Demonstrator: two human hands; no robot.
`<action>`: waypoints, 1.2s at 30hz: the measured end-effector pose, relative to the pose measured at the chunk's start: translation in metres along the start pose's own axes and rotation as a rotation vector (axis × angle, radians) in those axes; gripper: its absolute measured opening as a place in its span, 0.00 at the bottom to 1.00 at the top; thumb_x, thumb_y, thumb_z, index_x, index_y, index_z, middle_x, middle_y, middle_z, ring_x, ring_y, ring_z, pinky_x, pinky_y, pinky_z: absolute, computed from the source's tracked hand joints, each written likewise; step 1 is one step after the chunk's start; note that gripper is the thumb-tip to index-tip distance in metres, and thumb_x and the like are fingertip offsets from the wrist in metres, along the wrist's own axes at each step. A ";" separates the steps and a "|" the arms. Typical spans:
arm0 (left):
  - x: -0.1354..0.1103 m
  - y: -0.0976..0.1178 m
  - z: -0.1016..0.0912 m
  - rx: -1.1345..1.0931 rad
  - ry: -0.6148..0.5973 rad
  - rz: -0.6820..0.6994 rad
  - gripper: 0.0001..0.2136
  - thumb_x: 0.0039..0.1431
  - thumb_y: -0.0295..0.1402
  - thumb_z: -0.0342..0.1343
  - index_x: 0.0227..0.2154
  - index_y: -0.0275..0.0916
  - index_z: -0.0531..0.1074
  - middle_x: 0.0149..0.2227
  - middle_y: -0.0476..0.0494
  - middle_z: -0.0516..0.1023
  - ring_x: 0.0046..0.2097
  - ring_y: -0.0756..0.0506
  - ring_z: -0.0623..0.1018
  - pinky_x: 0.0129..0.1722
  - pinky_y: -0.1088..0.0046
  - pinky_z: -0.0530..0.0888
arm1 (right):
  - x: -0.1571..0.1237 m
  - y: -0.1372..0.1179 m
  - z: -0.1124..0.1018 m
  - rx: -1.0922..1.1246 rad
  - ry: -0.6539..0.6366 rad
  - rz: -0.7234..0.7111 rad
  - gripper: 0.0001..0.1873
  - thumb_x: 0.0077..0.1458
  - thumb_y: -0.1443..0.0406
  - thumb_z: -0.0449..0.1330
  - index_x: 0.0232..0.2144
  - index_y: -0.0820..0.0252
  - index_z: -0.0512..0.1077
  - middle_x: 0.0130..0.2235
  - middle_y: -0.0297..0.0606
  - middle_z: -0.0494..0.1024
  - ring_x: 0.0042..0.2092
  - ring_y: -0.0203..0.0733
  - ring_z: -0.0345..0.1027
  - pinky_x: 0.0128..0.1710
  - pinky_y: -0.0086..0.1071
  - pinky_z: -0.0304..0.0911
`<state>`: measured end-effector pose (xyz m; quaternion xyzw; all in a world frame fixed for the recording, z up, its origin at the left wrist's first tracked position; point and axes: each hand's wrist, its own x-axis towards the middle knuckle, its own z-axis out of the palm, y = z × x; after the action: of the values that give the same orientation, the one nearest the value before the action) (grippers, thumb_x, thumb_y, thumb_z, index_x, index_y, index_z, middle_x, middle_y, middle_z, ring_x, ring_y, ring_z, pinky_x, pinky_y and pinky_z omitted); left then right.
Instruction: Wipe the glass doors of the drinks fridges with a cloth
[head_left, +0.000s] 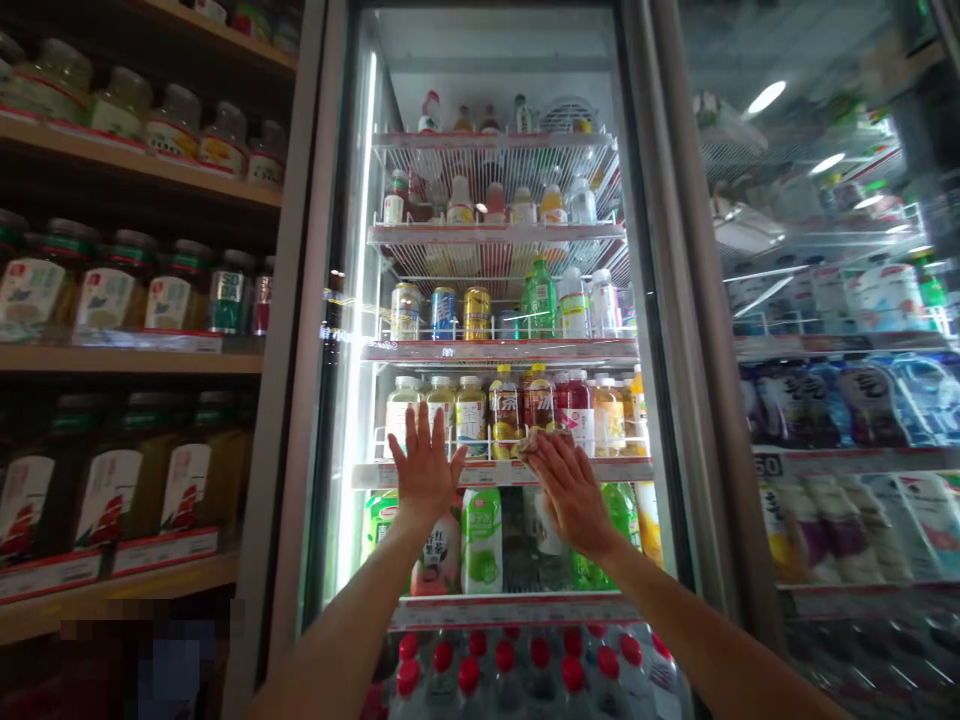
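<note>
My left hand [426,462] is open, its fingers spread and its palm flat against the glass door [360,300] of a lit drinks fridge. My right hand [571,490] lies beside it on the same glass, pressing a small crumpled cloth [534,440] under its fingertips. Behind the glass, at hand height, a wire shelf carries bottled teas and juices [517,410]. Green and white bottles [481,540] stand on the shelf below, partly hidden by my hands.
Wooden shelves [135,360] with jars and large oil bottles stand to the left of the fridge. A second glass-door cooler [840,400] with packets and bottles is on the right. Red-capped water bottles [517,670] fill the fridge's bottom shelf. Cans [450,312] sit higher up.
</note>
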<state>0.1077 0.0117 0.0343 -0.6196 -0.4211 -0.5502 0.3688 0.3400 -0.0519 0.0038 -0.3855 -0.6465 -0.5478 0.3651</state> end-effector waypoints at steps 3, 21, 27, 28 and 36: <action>-0.005 -0.001 0.001 -0.012 0.020 0.036 0.29 0.62 0.44 0.41 0.61 0.32 0.51 0.64 0.31 0.48 0.66 0.36 0.45 0.60 0.46 0.45 | -0.010 0.023 -0.004 -0.063 0.070 0.147 0.32 0.57 0.69 0.46 0.63 0.56 0.46 0.64 0.43 0.54 0.65 0.48 0.42 0.61 0.49 0.45; -0.023 0.005 0.012 -0.062 0.085 0.009 0.29 0.62 0.40 0.42 0.63 0.33 0.44 0.64 0.30 0.48 0.66 0.36 0.44 0.61 0.45 0.44 | -0.026 0.044 -0.011 -0.085 0.254 0.389 0.35 0.57 0.70 0.47 0.64 0.57 0.40 0.66 0.45 0.45 0.65 0.52 0.41 0.59 0.56 0.49; -0.029 0.002 0.009 -0.051 0.087 0.051 0.29 0.62 0.41 0.41 0.63 0.33 0.44 0.64 0.30 0.49 0.66 0.38 0.44 0.61 0.48 0.45 | -0.033 0.008 -0.004 0.023 0.086 0.146 0.34 0.56 0.70 0.47 0.64 0.54 0.43 0.65 0.40 0.49 0.66 0.49 0.40 0.60 0.52 0.50; -0.030 0.001 0.009 -0.048 0.085 0.062 0.29 0.62 0.42 0.41 0.62 0.33 0.45 0.64 0.30 0.49 0.66 0.38 0.44 0.61 0.49 0.45 | -0.039 0.016 -0.006 -0.008 0.114 0.201 0.34 0.57 0.70 0.47 0.64 0.54 0.44 0.65 0.40 0.49 0.65 0.49 0.40 0.60 0.52 0.49; -0.036 0.000 0.012 -0.076 0.094 0.068 0.29 0.62 0.41 0.41 0.63 0.34 0.43 0.64 0.30 0.48 0.66 0.38 0.43 0.61 0.47 0.42 | -0.064 0.034 -0.011 -0.088 0.191 0.410 0.34 0.57 0.70 0.46 0.64 0.57 0.40 0.66 0.44 0.44 0.65 0.53 0.40 0.59 0.56 0.52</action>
<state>0.1106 0.0188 -0.0030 -0.6208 -0.3606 -0.5814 0.3828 0.3993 -0.0660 -0.0372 -0.4708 -0.4926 -0.5239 0.5111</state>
